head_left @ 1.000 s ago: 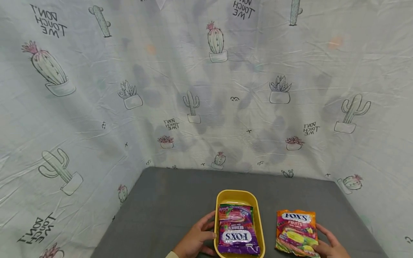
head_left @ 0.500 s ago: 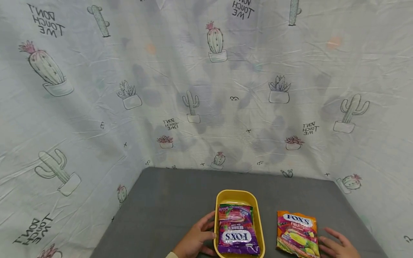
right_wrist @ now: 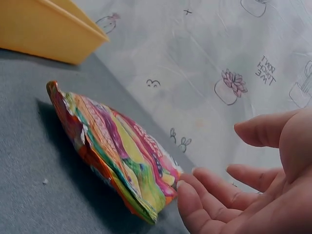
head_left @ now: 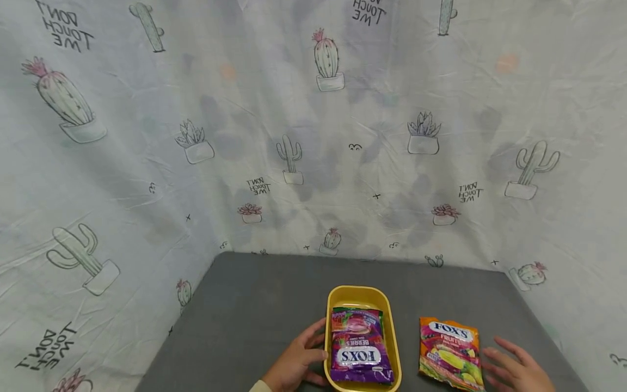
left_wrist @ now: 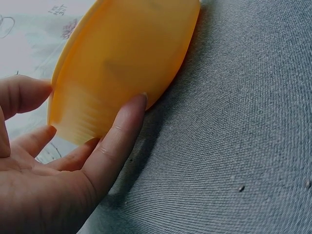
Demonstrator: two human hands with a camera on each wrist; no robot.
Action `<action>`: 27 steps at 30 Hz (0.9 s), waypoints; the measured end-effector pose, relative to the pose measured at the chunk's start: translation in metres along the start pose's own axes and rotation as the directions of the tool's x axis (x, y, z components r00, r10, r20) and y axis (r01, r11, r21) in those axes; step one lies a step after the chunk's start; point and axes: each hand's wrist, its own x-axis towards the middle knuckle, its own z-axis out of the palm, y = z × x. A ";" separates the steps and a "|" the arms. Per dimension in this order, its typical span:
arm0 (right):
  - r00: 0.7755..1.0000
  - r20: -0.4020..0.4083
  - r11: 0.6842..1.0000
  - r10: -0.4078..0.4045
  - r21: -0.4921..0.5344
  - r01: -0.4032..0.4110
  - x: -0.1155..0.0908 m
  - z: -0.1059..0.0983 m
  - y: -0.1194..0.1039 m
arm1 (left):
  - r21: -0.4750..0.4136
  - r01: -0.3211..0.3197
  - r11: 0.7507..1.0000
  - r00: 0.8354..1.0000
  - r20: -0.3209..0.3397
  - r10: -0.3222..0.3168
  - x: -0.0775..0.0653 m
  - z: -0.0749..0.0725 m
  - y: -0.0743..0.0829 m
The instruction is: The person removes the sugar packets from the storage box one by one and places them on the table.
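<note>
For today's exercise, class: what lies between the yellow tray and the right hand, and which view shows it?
The orange bag lies between the tray and the right hand, as the head view shows.

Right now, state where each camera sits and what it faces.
Head: worn there, facing forward and down at the yellow tray, berries bag, fruits bag; left hand and right hand show.
Left wrist: worn there, facing the tray's outer wall; left hand shows.
Right wrist: worn there, facing the fruits bag; right hand shows.
Shared by head and right wrist: tray and fruits bag.
</note>
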 end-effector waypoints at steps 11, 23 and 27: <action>0.992 0.119 0.997 -0.037 0.066 0.030 -0.013 0.022 -0.009 | -0.011 0.004 1.000 1.000 0.000 -0.004 0.000 0.000 0.003; 0.916 0.389 0.978 -0.096 0.208 0.014 -0.026 0.031 -0.025 | 0.015 -0.002 1.000 1.000 -0.019 0.002 0.001 0.001 0.002; 0.908 0.407 0.978 -0.100 0.210 0.014 -0.030 0.038 -0.024 | 0.012 0.004 1.000 1.000 -0.025 -0.003 0.000 0.000 0.000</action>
